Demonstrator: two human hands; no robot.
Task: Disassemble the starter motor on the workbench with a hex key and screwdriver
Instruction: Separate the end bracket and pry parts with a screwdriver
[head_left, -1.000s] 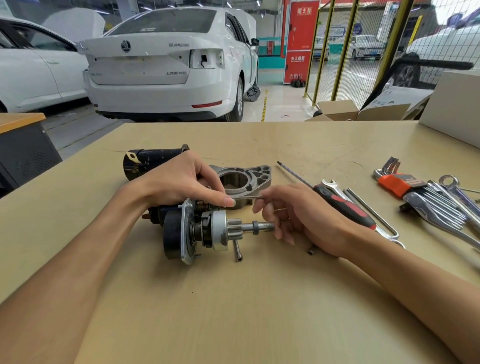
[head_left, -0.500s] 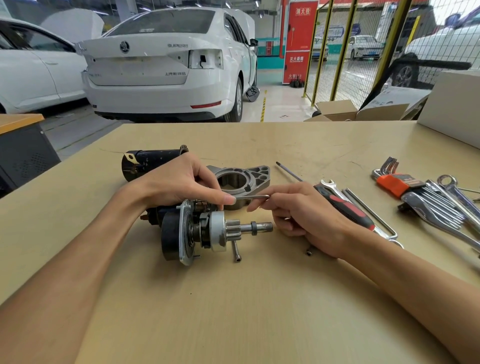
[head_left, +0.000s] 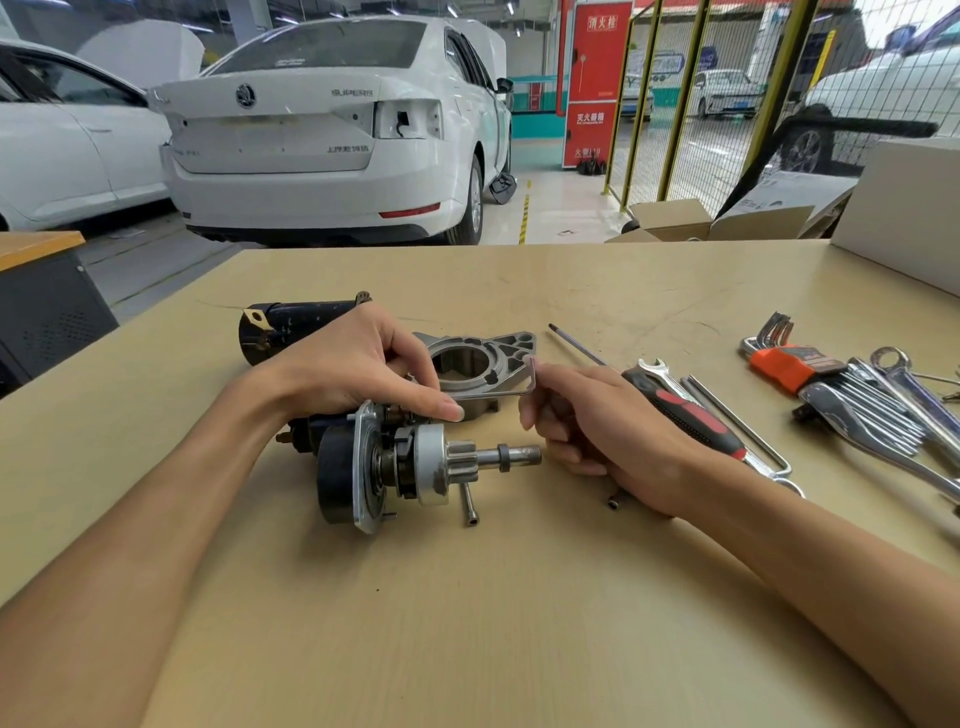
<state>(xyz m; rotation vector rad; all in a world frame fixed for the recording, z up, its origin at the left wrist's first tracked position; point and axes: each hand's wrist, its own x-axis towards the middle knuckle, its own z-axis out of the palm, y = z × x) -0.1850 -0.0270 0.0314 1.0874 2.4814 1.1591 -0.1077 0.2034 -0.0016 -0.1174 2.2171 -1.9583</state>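
Bare workbench (head_left: 467, 623) in front; wrenches (head_left: 883, 415) (and screwdriver (head_left: 685, 415)) crowd right.

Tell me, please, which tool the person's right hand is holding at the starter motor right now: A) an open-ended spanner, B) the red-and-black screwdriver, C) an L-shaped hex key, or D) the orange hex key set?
C: the right hand pinches the bent end of the L-shaped hex key, whose long arm runs to the starter motor under the left hand; the screwdriver lies on the workbench.
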